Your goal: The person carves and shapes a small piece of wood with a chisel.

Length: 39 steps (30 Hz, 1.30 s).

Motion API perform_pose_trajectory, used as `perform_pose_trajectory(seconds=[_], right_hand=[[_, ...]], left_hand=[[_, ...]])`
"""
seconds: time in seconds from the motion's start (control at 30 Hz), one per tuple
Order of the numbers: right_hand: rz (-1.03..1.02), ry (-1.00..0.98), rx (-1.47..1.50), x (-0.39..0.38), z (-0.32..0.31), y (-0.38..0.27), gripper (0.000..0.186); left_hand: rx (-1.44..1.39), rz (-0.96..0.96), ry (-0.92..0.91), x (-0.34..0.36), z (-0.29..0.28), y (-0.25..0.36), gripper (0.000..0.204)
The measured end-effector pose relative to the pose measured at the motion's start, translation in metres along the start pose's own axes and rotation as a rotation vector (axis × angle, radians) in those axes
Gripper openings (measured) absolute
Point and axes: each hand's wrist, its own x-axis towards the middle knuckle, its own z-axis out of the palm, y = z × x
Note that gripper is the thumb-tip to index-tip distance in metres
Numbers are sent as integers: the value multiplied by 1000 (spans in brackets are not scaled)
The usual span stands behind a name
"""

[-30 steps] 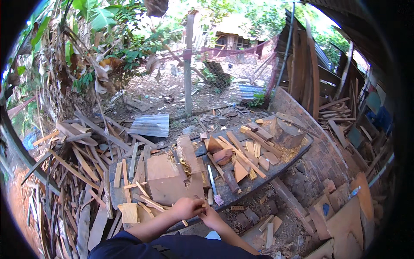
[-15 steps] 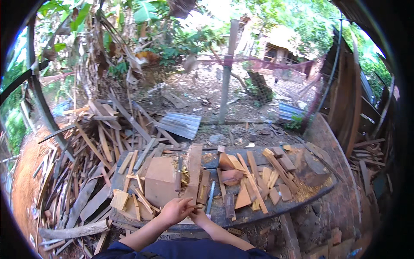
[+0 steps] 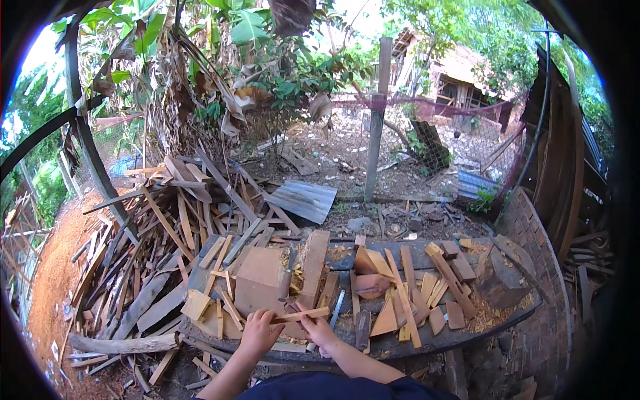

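Observation:
A thin light wooden strip (image 3: 300,316) lies crosswise between my hands at the bench's near side. My left hand (image 3: 260,331) grips its left end with curled fingers. My right hand (image 3: 317,333) is closed around it farther right, beside a small dark piece I cannot make out. Just beyond them are a block with a metal-and-wood hand tool (image 3: 285,283), a brown board (image 3: 257,293) and an upright-edged plank (image 3: 312,263) with shavings. A long pale blade-like tool (image 3: 337,308) lies right of my hands.
The dark workbench (image 3: 493,313) carries several offcuts (image 3: 387,313) and shavings. A tall scrap-wood pile (image 3: 153,267) crowds the left. A brick wall (image 3: 547,267) stands at the right. Beyond are corrugated sheet (image 3: 300,200), a post (image 3: 373,153), mesh fence and a shed.
My view has swung toward the left, shifting the bench rightward in the picture. My hands have moved apart, and the wooden strip now shows between them.

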Motion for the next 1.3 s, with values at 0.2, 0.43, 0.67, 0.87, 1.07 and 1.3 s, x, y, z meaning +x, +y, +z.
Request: perform_pose_trajectory(seconds=[0.2, 0.43, 0.67, 0.87, 1.07, 1.3], right_hand=[[-281, 187, -226, 22, -25, 39, 50], [-486, -16, -829, -3, -18, 11, 48], [-573, 321, -1053, 13, -41, 10, 47], [-399, 113, -1148, 21, -37, -1, 42], [-596, 68, -1171, 12, -22, -30, 49], [-319, 276, -1185, 26, -32, -34, 46]], left_hand=[[-133, -305, -373, -1, 19, -20, 32], [-1138, -732, -426, 8, 40, -23, 23], [-1146, -567, -565, 13, 38, -16, 22], [-988, -514, -547, 14, 25, -12, 24], [-938, -491, -492, 16, 24, -15, 26], [-981, -487, -491, 16, -3, -11, 25]])
